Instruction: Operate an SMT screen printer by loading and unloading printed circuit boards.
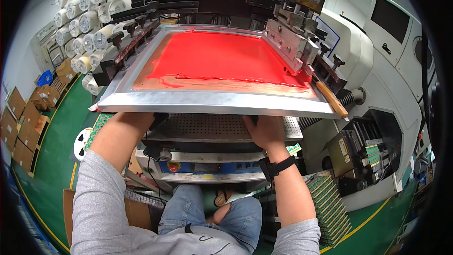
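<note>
— What grip do the hands have?
— Right hand [267, 131] lies flat, fingers spread, on the perforated metal plate [222, 127]; the left hand [152, 118] reaches under the aluminium-framed screen coated in red ink [217, 59], its grip hidden, perhaps curled.
— Step?
— Seemingly placing work on the plate; next calls for careful alignment.

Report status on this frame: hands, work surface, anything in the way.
Right hand flat on perforated metal plate. Left hand hidden under red-inked screen frame. Frame overhangs plate, covers the fingertips.

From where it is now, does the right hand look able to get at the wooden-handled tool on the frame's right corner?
Probably yes: the right hand rests on the perforated plate, the wooden-handled tool lies uncovered close by.
</note>
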### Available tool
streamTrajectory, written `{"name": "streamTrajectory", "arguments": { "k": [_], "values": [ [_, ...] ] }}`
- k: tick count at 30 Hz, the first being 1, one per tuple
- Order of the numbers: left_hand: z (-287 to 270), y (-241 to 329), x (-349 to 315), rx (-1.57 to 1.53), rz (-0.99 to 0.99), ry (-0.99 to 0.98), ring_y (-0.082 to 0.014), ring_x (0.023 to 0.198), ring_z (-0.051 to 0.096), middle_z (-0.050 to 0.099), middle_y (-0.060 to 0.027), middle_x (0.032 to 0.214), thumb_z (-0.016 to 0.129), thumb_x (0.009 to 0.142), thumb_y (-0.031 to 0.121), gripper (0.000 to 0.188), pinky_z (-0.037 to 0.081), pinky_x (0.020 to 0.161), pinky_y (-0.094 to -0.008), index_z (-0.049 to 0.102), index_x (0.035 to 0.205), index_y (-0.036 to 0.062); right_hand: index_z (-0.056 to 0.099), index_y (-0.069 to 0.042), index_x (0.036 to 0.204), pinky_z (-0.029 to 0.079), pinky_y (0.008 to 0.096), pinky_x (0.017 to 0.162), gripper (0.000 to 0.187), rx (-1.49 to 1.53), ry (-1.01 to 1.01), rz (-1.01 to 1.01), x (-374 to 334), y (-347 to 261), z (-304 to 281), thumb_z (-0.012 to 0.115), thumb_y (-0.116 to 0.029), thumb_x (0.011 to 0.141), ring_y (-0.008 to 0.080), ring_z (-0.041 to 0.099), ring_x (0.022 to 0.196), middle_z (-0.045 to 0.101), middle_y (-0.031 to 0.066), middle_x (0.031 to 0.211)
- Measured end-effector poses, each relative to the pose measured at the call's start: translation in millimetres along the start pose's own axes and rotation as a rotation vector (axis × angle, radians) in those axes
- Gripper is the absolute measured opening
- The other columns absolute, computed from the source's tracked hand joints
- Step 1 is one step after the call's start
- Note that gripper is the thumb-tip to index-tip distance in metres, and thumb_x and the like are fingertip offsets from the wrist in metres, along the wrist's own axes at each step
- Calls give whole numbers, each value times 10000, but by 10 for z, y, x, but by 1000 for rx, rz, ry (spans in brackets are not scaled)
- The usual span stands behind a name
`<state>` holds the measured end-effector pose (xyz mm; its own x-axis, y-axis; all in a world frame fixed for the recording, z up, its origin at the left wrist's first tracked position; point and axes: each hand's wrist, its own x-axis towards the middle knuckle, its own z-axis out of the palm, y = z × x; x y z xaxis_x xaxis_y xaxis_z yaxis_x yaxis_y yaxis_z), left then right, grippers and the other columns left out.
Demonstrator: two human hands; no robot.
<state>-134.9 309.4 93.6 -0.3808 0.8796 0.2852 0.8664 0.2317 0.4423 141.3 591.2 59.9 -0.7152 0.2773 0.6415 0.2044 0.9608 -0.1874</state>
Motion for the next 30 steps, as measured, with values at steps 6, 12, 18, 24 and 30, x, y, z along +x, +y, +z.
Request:
{"name": "streamTrajectory", "arguments": {
  "k": [6,12,18,24,30],
  "values": [
    [34,165,-43,-1,19,44,-286,1336,520,560,-136,1439,561,1024,359,489,406,1140,-407,526,1428,85,637,-7,1260,456,531,1022,514,-21,-53,23,-3,-4,-14,699,-369,901,450,590,1157,653,246,1224],
    [208,772,127,12,64,104,-286,1346,514,552,-135,1453,545,1034,361,487,400,1149,-408,520,1437,88,648,-10,1235,451,530,1024,463,-56,-79,39,-36,-41,-72,712,-312,890,456,562,1184,641,238,1251],
    [-15,964,-709,179,14,386,-378,1189,599,660,-189,1225,643,948,282,372,466,1028,-450,658,1233,43,661,-22,1166,461,492,993,310,193,306,-53,-601,-97,-322,693,-105,869,412,579,1100,653,198,1125],
    [-34,731,-2243,78,-194,229,-364,965,659,678,-172,964,733,841,145,219,532,846,-420,668,989,-2,655,10,1154,480,387,958,248,539,318,569,-2142,352,-151,658,-70,920,283,604,1049,670,130,1077],
    [247,206,-3465,153,-602,-793,-397,1031,671,717,-200,1099,771,787,390,531,536,923,-457,691,1185,47,551,18,1359,457,359,1013,415,898,314,1302,-2968,998,606,628,-163,993,212,582,1174,639,110,1269]
  ]
}}
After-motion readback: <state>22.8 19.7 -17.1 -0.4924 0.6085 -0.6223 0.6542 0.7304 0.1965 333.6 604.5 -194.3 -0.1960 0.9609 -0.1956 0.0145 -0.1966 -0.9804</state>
